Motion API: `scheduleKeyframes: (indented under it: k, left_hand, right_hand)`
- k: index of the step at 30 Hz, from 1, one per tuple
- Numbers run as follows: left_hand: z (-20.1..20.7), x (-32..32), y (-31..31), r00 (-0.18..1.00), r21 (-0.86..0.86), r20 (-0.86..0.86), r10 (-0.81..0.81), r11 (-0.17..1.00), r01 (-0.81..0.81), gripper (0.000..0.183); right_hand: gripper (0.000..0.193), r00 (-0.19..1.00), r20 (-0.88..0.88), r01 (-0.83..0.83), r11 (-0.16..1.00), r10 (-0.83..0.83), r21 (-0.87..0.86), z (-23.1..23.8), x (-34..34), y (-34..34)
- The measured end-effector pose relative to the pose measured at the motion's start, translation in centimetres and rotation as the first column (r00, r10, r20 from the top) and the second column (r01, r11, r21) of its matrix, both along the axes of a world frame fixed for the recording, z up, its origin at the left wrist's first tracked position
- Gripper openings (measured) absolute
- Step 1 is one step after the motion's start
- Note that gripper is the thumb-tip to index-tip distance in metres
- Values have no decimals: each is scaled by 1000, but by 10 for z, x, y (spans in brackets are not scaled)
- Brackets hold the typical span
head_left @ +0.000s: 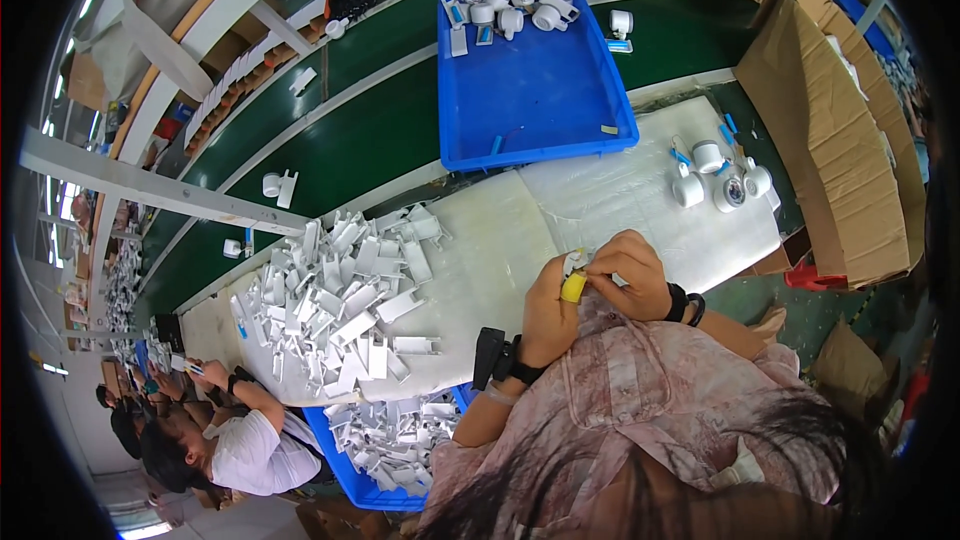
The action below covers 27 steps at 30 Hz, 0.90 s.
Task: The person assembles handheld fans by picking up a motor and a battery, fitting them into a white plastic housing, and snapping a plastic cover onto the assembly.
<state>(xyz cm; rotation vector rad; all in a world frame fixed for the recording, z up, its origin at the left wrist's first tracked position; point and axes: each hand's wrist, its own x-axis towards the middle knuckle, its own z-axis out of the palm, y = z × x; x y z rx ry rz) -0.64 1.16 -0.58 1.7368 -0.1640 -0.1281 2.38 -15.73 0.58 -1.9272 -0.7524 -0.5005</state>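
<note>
Close in front of my chest, both hands meet over a small yellow-and-white piece [573, 286]; its kind I cannot make out. My left hand [545, 312] is closed on it, thumb up along its side. The fingers of my right hand [630, 275] are pinched together at its right edge, partly hiding it. Beyond my right hand, on the pale padded work surface [490, 230], stand several round white housings [707, 157] with blue pieces and thin wires. To the left of my left hand spreads a heap of white plastic channel-shaped parts [350, 280].
A blue tray [540, 90] beyond the surface holds more white housings at its far end. Green conveyor belts [360, 120] run behind it. A cardboard box [830, 140] stands right. Below the heap is a blue bin [350, 475] of white parts. Another person [255, 455] works left.
</note>
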Motion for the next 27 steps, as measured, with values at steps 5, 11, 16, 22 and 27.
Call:
scheduleKeyframes:
  k: [5,11,16,22,27]
  left_hand:
    - [3,4,2,993,-266,-114,-39,964,7,25]
    - [20,1,0,975,-520,-208,-80,853,-41,24]
    - [13,2,5,985,-389,-163,-50,921,-18,19]
    - [19,-7,1,987,-363,-163,-8,930,-52,18]
    - [23,-10,-6,991,-225,-116,69,970,-94,18]
  right_hand:
    - [29,970,-238,-5,983,49,185,-12,0,-3]
    - [34,624,-708,55,885,331,462,-24,-1,-8]
    - [28,823,-567,140,973,-11,184,-16,-8,-13]
    - [32,936,-347,107,987,-60,119,-22,-3,-14]
    - [32,950,-313,52,988,-4,146,-21,6,-23]
